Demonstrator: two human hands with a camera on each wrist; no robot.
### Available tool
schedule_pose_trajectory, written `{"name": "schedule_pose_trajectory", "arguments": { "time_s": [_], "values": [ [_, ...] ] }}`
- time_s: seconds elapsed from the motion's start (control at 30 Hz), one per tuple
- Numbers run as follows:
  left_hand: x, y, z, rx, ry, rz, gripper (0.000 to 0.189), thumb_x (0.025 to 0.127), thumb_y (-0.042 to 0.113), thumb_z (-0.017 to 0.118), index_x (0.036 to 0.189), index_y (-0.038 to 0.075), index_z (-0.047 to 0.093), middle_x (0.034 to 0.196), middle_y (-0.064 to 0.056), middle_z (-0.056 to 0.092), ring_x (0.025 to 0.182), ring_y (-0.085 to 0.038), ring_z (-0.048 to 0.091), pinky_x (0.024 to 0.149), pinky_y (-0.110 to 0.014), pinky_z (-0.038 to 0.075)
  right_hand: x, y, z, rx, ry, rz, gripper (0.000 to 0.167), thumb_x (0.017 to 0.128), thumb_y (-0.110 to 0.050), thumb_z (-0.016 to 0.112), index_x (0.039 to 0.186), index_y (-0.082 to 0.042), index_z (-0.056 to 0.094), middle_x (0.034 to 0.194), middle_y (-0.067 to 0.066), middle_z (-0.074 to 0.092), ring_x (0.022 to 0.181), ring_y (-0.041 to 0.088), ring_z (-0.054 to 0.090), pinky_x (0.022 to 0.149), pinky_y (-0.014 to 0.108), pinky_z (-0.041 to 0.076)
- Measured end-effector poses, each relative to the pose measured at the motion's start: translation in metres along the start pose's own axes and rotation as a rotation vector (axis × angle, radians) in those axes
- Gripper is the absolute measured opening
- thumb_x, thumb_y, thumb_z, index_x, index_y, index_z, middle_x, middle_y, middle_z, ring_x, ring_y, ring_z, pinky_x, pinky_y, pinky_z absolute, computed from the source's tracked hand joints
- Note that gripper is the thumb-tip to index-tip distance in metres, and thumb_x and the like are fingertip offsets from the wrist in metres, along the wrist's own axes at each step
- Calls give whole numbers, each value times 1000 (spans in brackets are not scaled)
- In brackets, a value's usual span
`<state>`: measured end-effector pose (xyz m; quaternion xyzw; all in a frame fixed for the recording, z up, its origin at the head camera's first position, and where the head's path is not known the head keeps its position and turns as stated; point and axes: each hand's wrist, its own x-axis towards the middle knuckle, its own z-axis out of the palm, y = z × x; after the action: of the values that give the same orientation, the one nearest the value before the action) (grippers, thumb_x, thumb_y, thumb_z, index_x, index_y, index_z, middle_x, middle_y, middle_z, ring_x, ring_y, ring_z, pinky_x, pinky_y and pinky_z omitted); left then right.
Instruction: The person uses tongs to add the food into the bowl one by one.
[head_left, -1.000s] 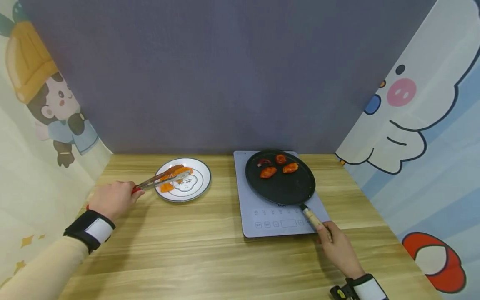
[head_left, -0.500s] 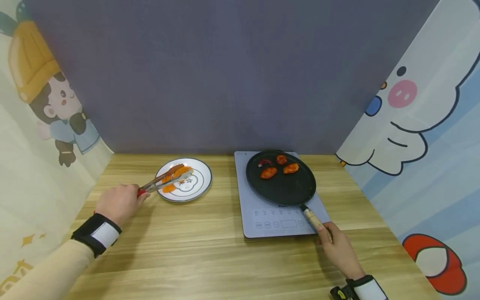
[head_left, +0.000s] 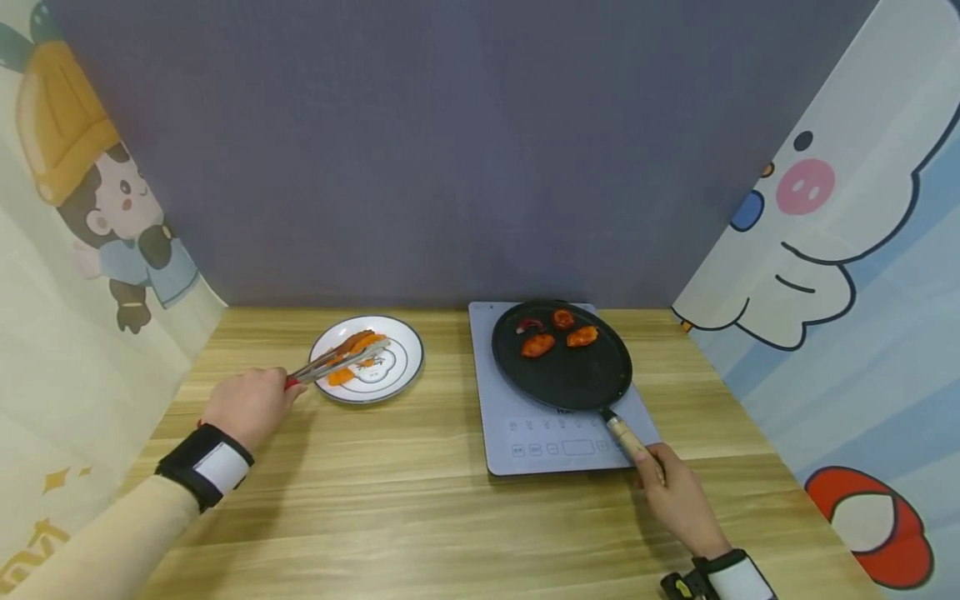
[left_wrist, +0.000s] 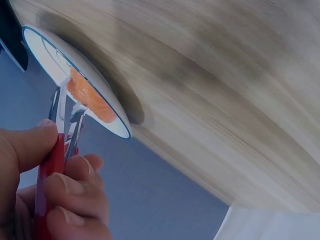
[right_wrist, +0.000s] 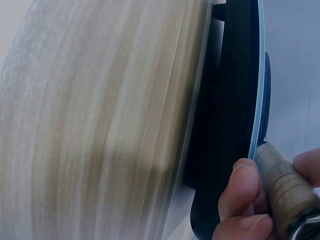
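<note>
My left hand grips red-handled metal tongs, whose arms reach over a white plate with a dark blue rim. Orange slices lie on that plate; the left wrist view shows the tong tips right at a pale-streaked orange slice, the tips slightly apart. On the right, my right hand holds the wooden handle of a flat black pan. Several reddish-brown food pieces sit in the pan's far half, among them a dark red curled one.
Under the pan is a pale grey induction cooktop with touch controls along its near side. Wood-grain tabletop runs between plate and cooktop and along the front. A dark grey panel rises behind; cartoon-printed curtains flank both sides.
My left hand has shifted to the right, and the tongs have slid a little farther over the plate. The right hand and the pan stay in place.
</note>
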<state>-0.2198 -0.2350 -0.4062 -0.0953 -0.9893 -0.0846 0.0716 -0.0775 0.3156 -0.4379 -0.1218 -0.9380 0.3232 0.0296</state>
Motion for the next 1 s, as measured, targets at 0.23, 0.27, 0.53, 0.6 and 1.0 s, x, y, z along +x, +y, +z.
{"name": "schedule_pose_trajectory", "arguments": {
  "time_s": [0.23, 0.27, 0.53, 0.6, 1.0],
  "values": [
    [1, 7, 0, -4, -1, 11, 38, 97, 32, 69, 76, 2, 62, 60, -6, 51, 51, -24, 48, 44, -39, 37, -1, -2, -1, -1, 7, 0, 35, 110, -33, 45, 113, 0, 58, 87, 11, 67, 63, 12, 50, 55, 27, 40],
    [1, 8, 1, -6, -2, 11, 38, 97, 32, 69, 77, 1, 62, 60, -6, 51, 51, -24, 48, 44, -38, 36, -1, -2, -1, 0, 4, 1, 36, 110, -33, 45, 113, 0, 58, 87, 11, 67, 63, 12, 51, 55, 27, 40],
    [1, 12, 5, -1, -14, -4, 40, 98, 33, 68, 78, -1, 62, 61, -8, 51, 51, -25, 48, 44, -38, 37, -1, -1, -1, -7, 2, -8, 36, 110, -33, 45, 112, 1, 58, 87, 10, 67, 63, 12, 50, 55, 27, 40],
    [1, 12, 5, -1, -10, -4, 40, 98, 34, 68, 78, -1, 61, 60, -8, 51, 50, -24, 48, 43, -38, 36, -1, -1, -1, -2, 4, -12, 37, 110, -33, 45, 112, 1, 58, 86, 10, 67, 62, 12, 50, 54, 27, 40],
    [0, 12, 7, -16, -8, -15, 39, 98, 33, 68, 77, 1, 62, 60, -8, 51, 51, -24, 48, 43, -38, 36, -2, -3, 0, 19, 19, -14, 35, 110, -32, 46, 110, 0, 59, 85, 12, 66, 60, 11, 50, 53, 27, 41]
  ]
}}
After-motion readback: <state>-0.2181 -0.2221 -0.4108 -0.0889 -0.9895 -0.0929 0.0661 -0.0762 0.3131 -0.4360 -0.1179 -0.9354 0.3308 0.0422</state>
